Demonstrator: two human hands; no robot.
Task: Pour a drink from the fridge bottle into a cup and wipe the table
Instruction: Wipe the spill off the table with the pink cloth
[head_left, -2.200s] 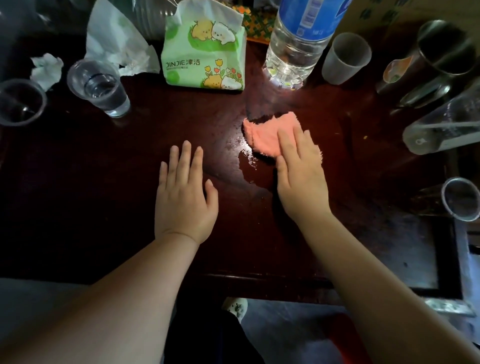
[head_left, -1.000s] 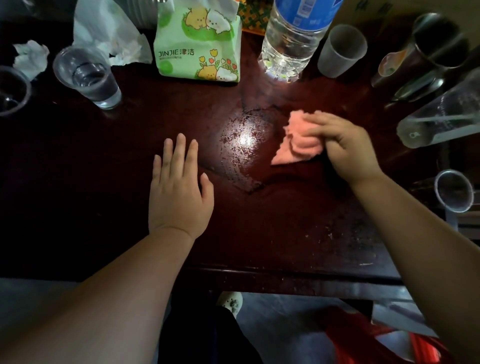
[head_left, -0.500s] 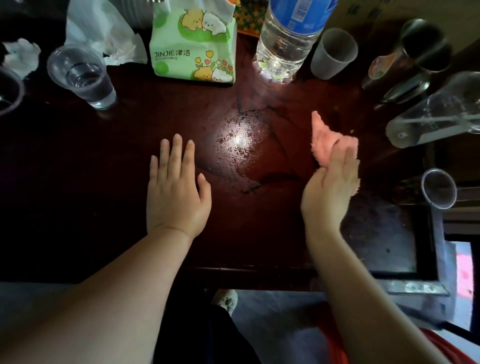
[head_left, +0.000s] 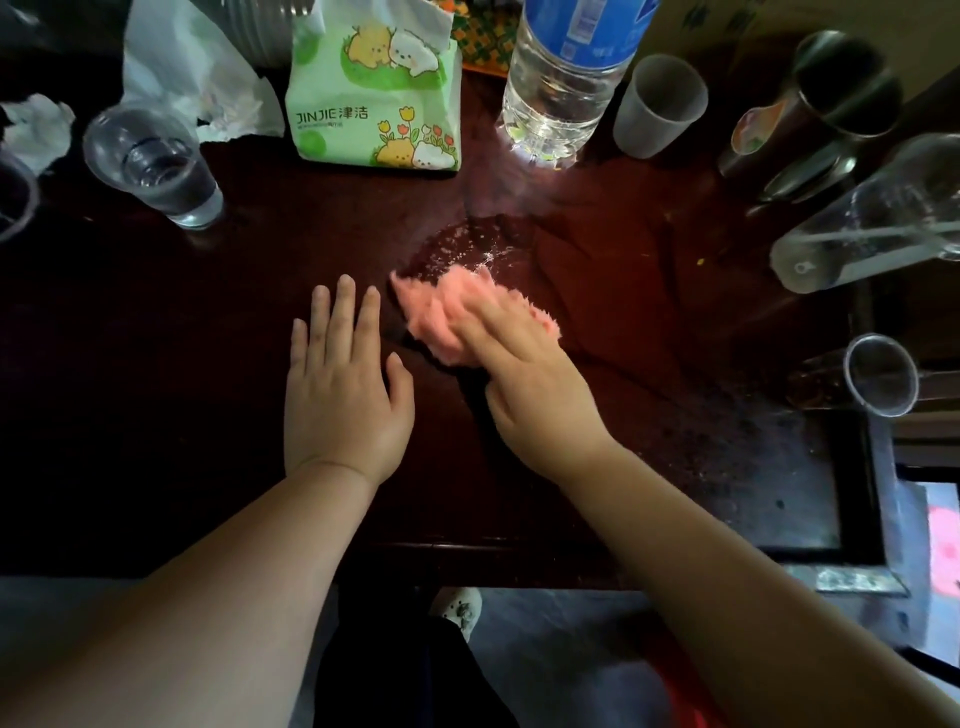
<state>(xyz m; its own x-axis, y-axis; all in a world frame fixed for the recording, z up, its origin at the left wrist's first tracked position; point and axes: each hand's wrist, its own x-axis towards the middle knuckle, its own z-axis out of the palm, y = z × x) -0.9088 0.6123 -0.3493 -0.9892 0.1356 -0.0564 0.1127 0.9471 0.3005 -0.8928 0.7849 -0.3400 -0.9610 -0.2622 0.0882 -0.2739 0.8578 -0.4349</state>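
Since half a second ago: right hand (head_left: 524, 374) has swung left with the pink cloth (head_left: 436, 312), from right of the wet patch (head_left: 467, 249) to its near edge; it was edge-on, now palm down. Left hand (head_left: 343, 395) hasn't moved. Right-hand fingers are straight and close together, pressing flat on top of the cloth, not curled round it; slightly motion-blurred. The cloth is bunched on the dark table (head_left: 156, 364), just right of the left fingertips, not touching them. Left hand lies flat, palm down, fingers straight and nearly together, thumb spread out. The water bottle (head_left: 561, 78) stands upright at the back, past the wet patch, with a frosted empty cup (head_left: 657, 106) just to its right. A clear cup with water (head_left: 156, 166) stands back left, well apart from both hands. The green tissue pack (head_left: 374, 93) stands between that cup and the bottle.
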